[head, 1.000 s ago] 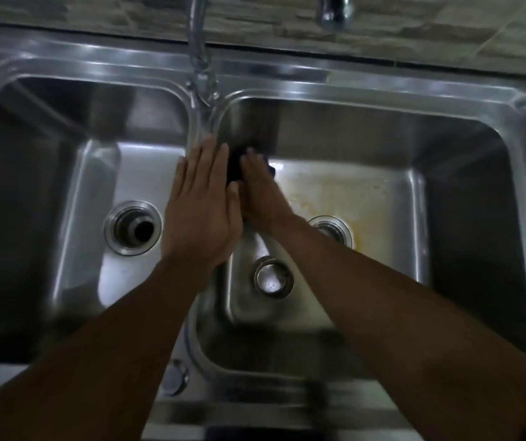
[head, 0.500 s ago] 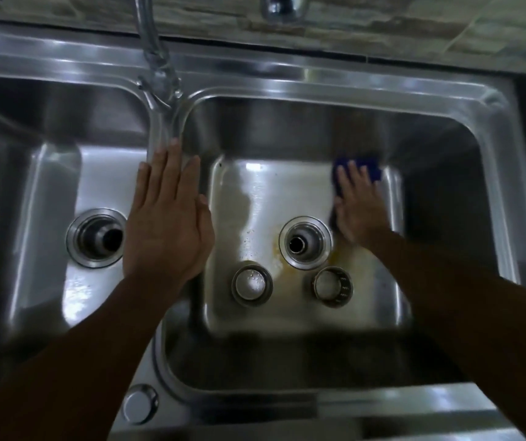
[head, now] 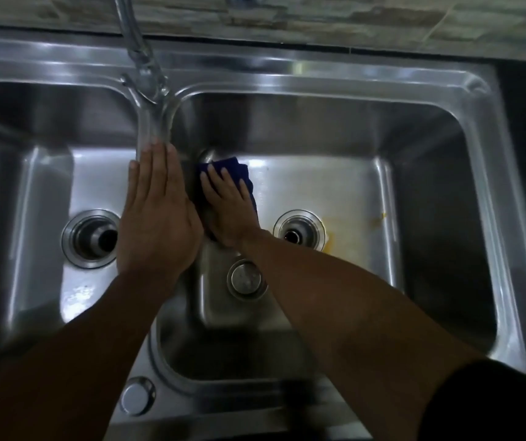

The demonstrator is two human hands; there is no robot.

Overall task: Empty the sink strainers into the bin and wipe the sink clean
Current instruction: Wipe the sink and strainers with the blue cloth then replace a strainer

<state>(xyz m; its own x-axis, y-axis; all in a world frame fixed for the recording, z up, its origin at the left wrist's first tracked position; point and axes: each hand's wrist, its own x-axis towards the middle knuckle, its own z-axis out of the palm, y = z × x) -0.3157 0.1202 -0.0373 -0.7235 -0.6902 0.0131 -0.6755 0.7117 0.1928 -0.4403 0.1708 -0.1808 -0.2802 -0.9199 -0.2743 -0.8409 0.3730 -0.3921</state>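
Dim and softly blurred; white glare streaks the sink (head: 287,63) (rim lines bow outward, corners fall dark).

I have the left hand (head: 156,218) lying flat, fingers straight, on the divider (head: 155,128) between the two basins of the steel sink (head: 287,68), just below the faucet (head: 142,58). My right hand (head: 228,208) presses a blue cloth (head: 239,170) with straight fingers onto the right basin's floor, at its back left corner. A strainer (head: 245,279) lies on that floor nearer me, beside the right forearm. A yellow stain (head: 333,246) marks the floor just right of the right drain (head: 298,230).
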